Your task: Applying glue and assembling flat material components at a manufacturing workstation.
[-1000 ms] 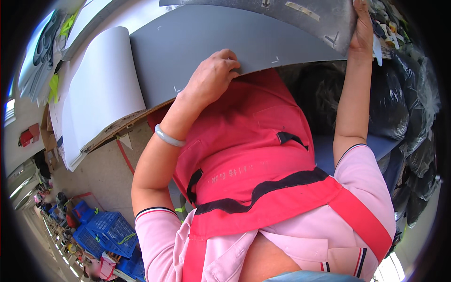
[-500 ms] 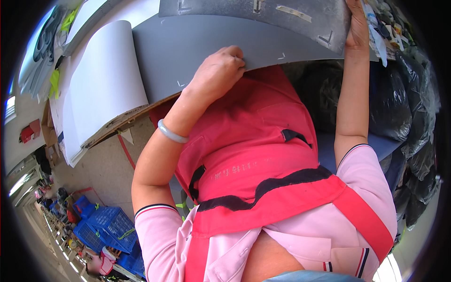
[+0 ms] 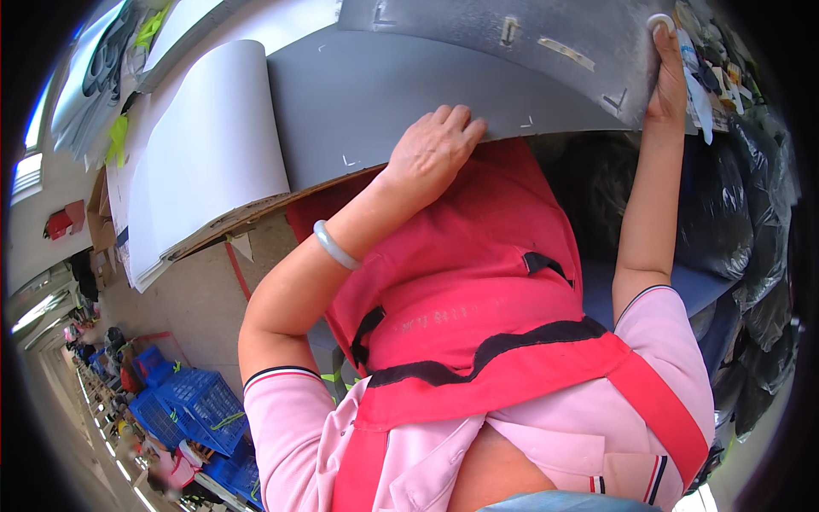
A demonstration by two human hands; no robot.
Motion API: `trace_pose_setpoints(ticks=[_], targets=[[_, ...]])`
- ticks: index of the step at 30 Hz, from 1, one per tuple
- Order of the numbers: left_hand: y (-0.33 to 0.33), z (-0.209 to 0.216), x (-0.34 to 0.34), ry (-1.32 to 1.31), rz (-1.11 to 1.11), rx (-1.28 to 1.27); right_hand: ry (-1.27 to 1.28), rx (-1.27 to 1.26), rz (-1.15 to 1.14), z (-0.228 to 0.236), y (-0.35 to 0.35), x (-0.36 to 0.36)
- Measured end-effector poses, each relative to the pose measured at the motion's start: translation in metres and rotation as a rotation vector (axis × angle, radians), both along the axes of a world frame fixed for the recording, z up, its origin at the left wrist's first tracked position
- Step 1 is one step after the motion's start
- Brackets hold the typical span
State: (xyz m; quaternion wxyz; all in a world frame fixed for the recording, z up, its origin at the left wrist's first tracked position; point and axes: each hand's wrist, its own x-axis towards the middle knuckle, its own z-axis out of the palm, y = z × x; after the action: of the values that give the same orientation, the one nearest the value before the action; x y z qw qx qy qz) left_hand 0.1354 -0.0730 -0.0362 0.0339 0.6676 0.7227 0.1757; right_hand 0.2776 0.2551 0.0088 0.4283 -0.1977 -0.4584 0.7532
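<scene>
Large grey sheet (image 3: 444,94) at 12 o'clock is being gripped; left hand (image 3: 435,149) fingers curled over near edge; right hand (image 3: 665,81) clamped at 1 o'clock corner; both edges should be kept level, white sheet (image 3: 205,162) undisturbed.

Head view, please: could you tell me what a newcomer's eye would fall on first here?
The red apron over a pink shirt fills the centre. Above it a large grey sheet spans the top, with the left hand on its near edge and the right hand gripping its right end. A pale bangle circles the left wrist, and blue crates sit at lower left.
</scene>
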Motion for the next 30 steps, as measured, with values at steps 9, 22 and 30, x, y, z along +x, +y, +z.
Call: trace_pose_setpoints(ticks=[9, 22, 30], targets=[[0.157, -0.006, 0.055, -0.036, -0.172, 0.167, 0.016, -0.033, -0.075, 0.0, 0.028, 0.03], [0.179, -0.016, -0.066, -1.042, 0.062, 0.684, 0.048, -0.261, 0.091, -0.073, -0.006, 0.021], [-0.078, 0.152, -0.361, -0.105, 1.068, 0.473, 0.011, -0.322, 0.172, -0.103, 0.016, 0.034]])
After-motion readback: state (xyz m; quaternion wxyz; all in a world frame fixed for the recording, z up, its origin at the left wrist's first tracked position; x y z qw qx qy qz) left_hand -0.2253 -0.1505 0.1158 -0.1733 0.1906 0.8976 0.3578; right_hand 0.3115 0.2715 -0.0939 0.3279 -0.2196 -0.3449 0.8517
